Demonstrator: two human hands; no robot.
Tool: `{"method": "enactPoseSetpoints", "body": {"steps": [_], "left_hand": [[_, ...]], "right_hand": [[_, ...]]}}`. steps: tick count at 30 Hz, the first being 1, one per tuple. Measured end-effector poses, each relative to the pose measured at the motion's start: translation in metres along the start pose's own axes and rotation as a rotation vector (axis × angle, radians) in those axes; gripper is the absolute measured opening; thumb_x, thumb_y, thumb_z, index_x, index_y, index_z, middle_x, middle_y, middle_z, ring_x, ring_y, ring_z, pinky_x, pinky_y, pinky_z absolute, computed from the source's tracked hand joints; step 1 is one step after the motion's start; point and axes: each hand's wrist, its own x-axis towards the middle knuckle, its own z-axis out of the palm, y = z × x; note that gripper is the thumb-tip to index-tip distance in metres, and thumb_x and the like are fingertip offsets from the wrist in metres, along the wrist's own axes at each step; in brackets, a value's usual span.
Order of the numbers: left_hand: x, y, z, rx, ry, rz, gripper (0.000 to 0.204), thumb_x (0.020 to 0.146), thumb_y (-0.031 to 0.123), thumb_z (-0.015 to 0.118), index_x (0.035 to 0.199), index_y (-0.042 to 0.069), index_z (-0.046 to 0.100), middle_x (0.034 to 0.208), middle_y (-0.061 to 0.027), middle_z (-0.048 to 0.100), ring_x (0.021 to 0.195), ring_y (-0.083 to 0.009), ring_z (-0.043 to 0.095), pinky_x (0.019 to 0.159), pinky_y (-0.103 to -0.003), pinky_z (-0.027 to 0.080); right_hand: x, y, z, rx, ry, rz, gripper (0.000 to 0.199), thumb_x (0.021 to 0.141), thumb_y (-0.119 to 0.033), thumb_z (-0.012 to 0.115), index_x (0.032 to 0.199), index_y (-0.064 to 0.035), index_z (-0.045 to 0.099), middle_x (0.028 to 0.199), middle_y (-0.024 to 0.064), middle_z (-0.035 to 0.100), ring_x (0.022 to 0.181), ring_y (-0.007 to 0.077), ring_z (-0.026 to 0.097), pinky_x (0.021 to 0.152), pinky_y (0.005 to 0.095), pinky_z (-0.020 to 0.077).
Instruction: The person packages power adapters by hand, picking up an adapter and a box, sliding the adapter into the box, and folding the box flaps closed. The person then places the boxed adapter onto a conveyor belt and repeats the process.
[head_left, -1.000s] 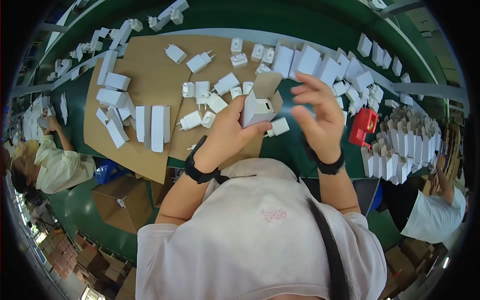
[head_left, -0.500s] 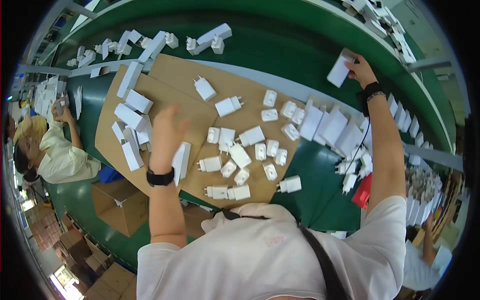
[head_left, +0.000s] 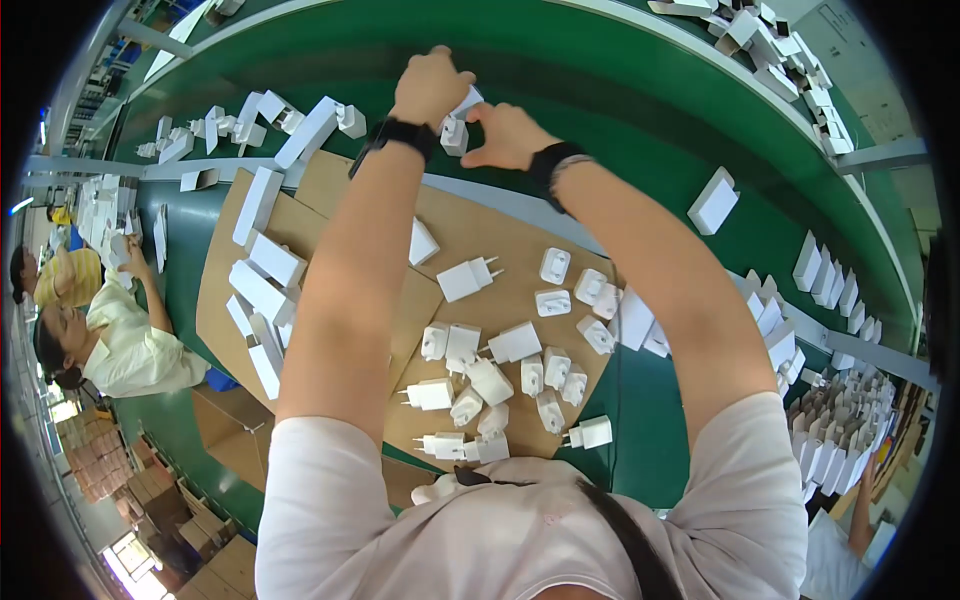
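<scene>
At the far left I saw two seated co-workers (head_left: 110, 340) bent over their own piles, well apart from me. Next came the flat brown cardboard sheet (head_left: 330, 190) lying on the tabletop, with a row of slim white cartons (head_left: 262, 285) along its left edge and a loose heap of white plug-in chargers (head_left: 500, 385) spread over its near right part.

Both my arms reached far out over the green conveyor belt (head_left: 600, 90). My left hand (head_left: 432, 85), with a black wristband, was curled around a small white charger (head_left: 456, 132), which sat between the two hands, held above the belt just past the cardboard's far edge. My right hand (head_left: 508, 135), also wearing a black band, pinched toward the same piece from the other side; I could not tell how firmly its fingers gripped it, since the thumb hid the contact.

Further right, a single white box (head_left: 713, 200) lay alone on the belt, and stacked white cartons (head_left: 830, 290) lined the rim.

I judged the main risk to be a drop: with arms at full stretch and only fingertips on such a small smooth body, it could slip onto the belt. My forearms also hung over the heap, so pulling back low could sweep chargers off the cardboard.
</scene>
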Motion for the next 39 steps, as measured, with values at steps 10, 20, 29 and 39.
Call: {"method": "enactPoseSetpoints", "body": {"steps": [10, 20, 29, 39], "left_hand": [[0.015, 0.027, 0.029, 0.308, -0.302, -0.141, 0.037, 0.079, 0.026, 0.055, 0.111, 0.009, 0.06, 0.12, -0.0132, 0.054, 0.113, -0.0292, 0.05, 0.088, -0.041, 0.044], [-0.087, 0.096, -0.133, -0.526, 0.071, 0.059, 0.058, 0.063, 0.021, 0.069, 0.109, -0.002, 0.043, 0.088, -0.0215, 0.06, 0.08, -0.0326, 0.061, 0.074, -0.034, 0.049], [-0.331, 0.117, -0.146, -1.938, -0.556, -0.351, 0.055, 0.062, -0.013, 0.061, 0.111, 0.008, 0.047, 0.108, -0.0073, 0.054, 0.106, -0.0211, 0.051, 0.09, -0.035, 0.043], [-0.452, 0.146, -0.114, -1.123, -0.245, 0.375, 0.046, 0.065, -0.002, 0.07, 0.095, 0.01, 0.037, 0.117, -0.0152, 0.049, 0.106, -0.0245, 0.05, 0.088, -0.034, 0.041]], "right_hand": [[-0.033, -0.018, -0.017, 0.227, -0.029, 0.018, 0.042, 0.059, -0.026, 0.075, 0.086, 0.0011, 0.059, 0.08, 0.0181, 0.062, 0.075, 0.0273, 0.062, 0.067, 0.0343, 0.0485], [-0.29, -0.097, -0.15, 0.919, 0.389, 0.011, 0.055, 0.06, -0.024, 0.076, 0.1, -0.0066, 0.043, 0.077, 0.0072, 0.055, 0.065, 0.0137, 0.053, 0.056, 0.0245, 0.0418], [-0.422, -0.134, -0.107, 1.15, 0.589, 0.109, 0.067, 0.083, -0.043, 0.059, 0.134, -0.0059, 0.034, 0.095, 0.0054, 0.053, 0.061, 0.0122, 0.05, 0.049, 0.0232, 0.0387], [-0.492, -0.162, -0.065, 1.517, 0.559, 0.168, 0.06, 0.08, -0.032, 0.063, 0.126, -0.0033, 0.04, 0.1, 0.0098, 0.055, 0.065, 0.0141, 0.056, 0.057, 0.0276, 0.0487]]}}
